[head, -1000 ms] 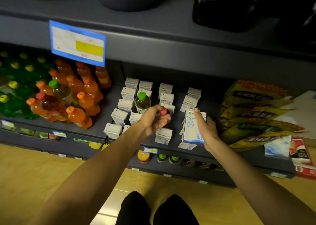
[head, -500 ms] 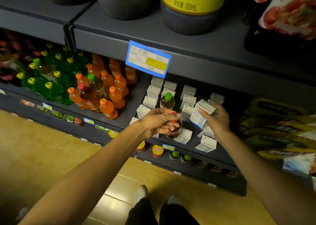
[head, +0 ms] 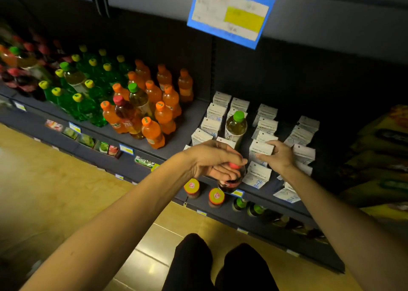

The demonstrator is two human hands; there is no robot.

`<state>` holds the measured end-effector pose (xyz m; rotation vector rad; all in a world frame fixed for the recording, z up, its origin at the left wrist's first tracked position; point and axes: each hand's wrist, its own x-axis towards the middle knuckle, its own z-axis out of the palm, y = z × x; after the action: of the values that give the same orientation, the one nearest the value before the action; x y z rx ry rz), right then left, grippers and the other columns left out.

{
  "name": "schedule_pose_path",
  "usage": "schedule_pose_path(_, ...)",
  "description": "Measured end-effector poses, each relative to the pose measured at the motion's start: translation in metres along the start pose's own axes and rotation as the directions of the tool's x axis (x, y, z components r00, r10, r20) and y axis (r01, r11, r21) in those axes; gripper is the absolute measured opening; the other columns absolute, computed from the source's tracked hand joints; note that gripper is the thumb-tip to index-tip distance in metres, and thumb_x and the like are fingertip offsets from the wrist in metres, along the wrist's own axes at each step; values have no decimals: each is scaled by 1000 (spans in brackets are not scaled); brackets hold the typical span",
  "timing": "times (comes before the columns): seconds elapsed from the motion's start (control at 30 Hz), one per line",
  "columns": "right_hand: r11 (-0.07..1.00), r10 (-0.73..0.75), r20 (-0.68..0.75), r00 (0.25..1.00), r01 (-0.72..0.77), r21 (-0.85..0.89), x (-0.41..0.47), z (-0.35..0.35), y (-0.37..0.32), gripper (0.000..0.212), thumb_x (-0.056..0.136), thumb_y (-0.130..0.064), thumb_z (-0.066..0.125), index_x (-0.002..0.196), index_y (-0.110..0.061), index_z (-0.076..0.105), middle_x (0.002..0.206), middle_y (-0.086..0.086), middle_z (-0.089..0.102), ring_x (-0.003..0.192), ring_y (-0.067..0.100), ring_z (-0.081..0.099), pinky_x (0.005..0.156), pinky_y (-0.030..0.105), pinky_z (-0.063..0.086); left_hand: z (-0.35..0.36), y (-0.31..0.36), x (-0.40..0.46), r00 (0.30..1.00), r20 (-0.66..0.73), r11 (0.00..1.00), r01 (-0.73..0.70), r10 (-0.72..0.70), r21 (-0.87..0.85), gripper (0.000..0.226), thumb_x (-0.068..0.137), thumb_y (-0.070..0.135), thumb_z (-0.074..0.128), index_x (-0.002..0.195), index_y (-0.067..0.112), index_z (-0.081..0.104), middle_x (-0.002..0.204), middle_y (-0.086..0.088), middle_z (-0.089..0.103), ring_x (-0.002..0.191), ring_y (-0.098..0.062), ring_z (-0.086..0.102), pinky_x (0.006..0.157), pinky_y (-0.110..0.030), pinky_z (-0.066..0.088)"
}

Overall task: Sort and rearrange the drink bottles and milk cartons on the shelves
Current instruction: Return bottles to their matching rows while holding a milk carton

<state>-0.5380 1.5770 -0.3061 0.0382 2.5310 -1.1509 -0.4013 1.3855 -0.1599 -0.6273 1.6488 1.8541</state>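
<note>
My left hand (head: 212, 160) grips a dark cola bottle with a red cap (head: 231, 179) by its neck, at the shelf's front edge among the milk cartons. My right hand (head: 279, 156) holds a white milk carton (head: 260, 150) that stands among other cartons (head: 265, 126) on the shelf (head: 187, 134). A green-capped tea bottle (head: 235, 126) stands upright in the middle of the cartons, just behind my left hand. Orange soda bottles (head: 164, 116), green soda bottles (head: 88, 96) and a red-capped bottle (head: 125, 116) crowd the shelf to the left.
A blue and yellow price tag (head: 230, 12) hangs from the upper shelf's edge. Yellow snack bags (head: 379, 149) lie at the right. Capped bottles (head: 216, 197) stand on the lower shelf below my hands. Wooden floor and my dark trouser legs (head: 220, 266) are underneath.
My left hand drew the cola bottle forward to the shelf's front edge. My right hand set its carton upright among the others and still holds it. The view swung left and down.
</note>
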Motion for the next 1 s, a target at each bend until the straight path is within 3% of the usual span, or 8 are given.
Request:
schedule_pose_path(0.1,999,46,13,999,-46,-7,5,5,6,65,67,-12,91,125,-10,63,118,17,68,104,31,67,89,43,57,0,-5,7,999,29,999,24,-25,38,9,85,12,73,93,10,68,63,-7,70,49,-11,67,42,-18,50)
schedule_pose_path(0.23,993,118,41,992,-119,10,9,1,6,63,75,0,82,132,-12,60,106,9,63,67,10,57,59,22,46,-1,-12,15,998,43,999,40,-42,34,10,86,12,72,95,9,69,65,-9,71,49,-11,67,42,-18,50)
schedule_pose_path(0.3,989,146,64,987,-147,23,13,-2,9,64,75,9,76,134,-11,58,109,10,63,68,12,57,51,17,44,1,-13,17,999,31,999,39,-40,31,9,86,12,71,94,9,68,64,-8,70,47,-9,65,41,-16,48)
schedule_pose_path(0.43,975,210,119,971,-217,55,10,-7,6,70,75,14,73,139,-7,53,119,17,62,94,26,59,74,30,49,4,-13,15,999,-9,999,50,-49,14,6,86,13,71,89,10,67,61,-6,69,46,-8,64,39,-15,46)
schedule_pose_path(0.6,977,206,84,975,-211,44,-10,-19,-14,67,78,3,78,138,-6,50,132,18,56,115,34,58,82,32,47,9,-2,-3,994,-75,997,77,-76,7,17,81,21,79,87,18,63,59,-1,66,47,-7,62,40,-15,44)
schedule_pose_path(0.73,990,141,8,990,-141,-27,-33,-31,-33,54,82,-7,73,133,-11,53,133,15,57,115,31,58,91,37,51,21,1,-23,988,-149,982,-8,36,188,30,77,18,82,94,17,58,56,0,56,40,-7,49,37,-18,39)
schedule_pose_path(0.9,993,-115,117,987,115,6,-67,-39,-53,33,85,-4,70,116,-8,63,116,8,63,115,25,58,100,39,48,38,-3,-37,910,-248,803,-136,333,580,17,79,26,74,91,26,62,91,-2,68,87,-20,65,79,-36,56)
schedule_pose_path(1.0,983,-181,285,941,168,70,-87,-39,-63,22,90,-6,68,112,-9,65,112,5,65,109,19,60,97,30,48,42,1,-50,900,-264,829,-163,347,534,17,82,24,72,96,21,66,94,-4,71,88,-21,67,78,-36,57)
